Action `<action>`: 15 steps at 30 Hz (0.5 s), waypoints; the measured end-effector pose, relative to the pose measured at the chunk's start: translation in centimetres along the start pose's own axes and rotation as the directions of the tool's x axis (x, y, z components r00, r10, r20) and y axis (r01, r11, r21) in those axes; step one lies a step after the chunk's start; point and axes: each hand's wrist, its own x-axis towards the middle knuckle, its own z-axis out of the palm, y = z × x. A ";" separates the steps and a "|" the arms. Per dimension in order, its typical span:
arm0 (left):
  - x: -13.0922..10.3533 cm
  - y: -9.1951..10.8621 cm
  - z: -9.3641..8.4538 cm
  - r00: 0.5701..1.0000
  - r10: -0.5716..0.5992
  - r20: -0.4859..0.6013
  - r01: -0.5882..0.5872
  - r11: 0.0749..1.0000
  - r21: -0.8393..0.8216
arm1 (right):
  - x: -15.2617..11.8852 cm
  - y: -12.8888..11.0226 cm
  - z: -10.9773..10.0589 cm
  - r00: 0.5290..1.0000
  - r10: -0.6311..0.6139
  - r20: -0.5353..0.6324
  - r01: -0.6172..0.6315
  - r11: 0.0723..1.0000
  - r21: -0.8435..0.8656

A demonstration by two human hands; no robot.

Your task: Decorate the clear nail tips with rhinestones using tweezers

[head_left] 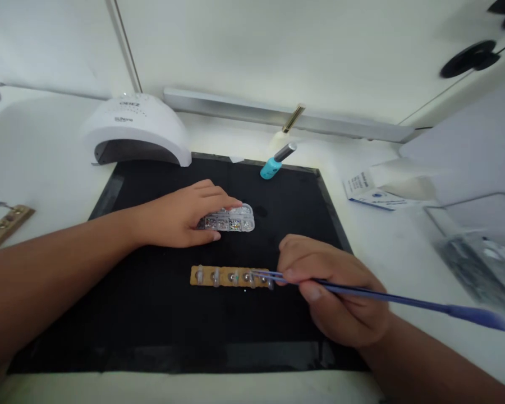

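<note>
My left hand [189, 216] lies over the left part of a clear compartment case [247, 224] of small rhinestones. Its thumb is at the near edge and its fingers reach across the top, gripping it. In my right hand [336, 286] are blue tweezers [387, 296], pinched between thumb and fingers. Their two thin tips point left, over the right end of a tan nail-tip stand [225, 279]. Several clear nail tips [215, 277] sit in a row on round metal studs along that stand. A tiny bright speck lies just in front of it.
Beneath everything spreads a black mat [160, 314]. Behind it are a white nail lamp [138, 126], a turquoise polish bottle [271, 168] and a pale bottle with a gold cap [294, 118]. A white box [374, 191] stands right; another stand [8, 227] lies far left.
</note>
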 end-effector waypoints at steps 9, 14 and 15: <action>0.0 1.5 -1.2 0.980 -0.078 -0.181 0.066 0.995 -0.073 | 0.0 0.6 0.3 0.994 -0.105 -0.009 0.104 0.991 -0.090; 0.6 6.9 -5.3 0.959 -0.142 -0.245 0.163 0.984 0.068 | -0.1 0.8 0.5 0.992 -0.128 0.016 0.129 0.988 -0.079; 0.4 8.0 -5.5 0.960 -0.171 -0.220 0.189 0.980 0.061 | -0.1 0.8 0.5 0.991 -0.130 0.017 0.131 0.988 -0.078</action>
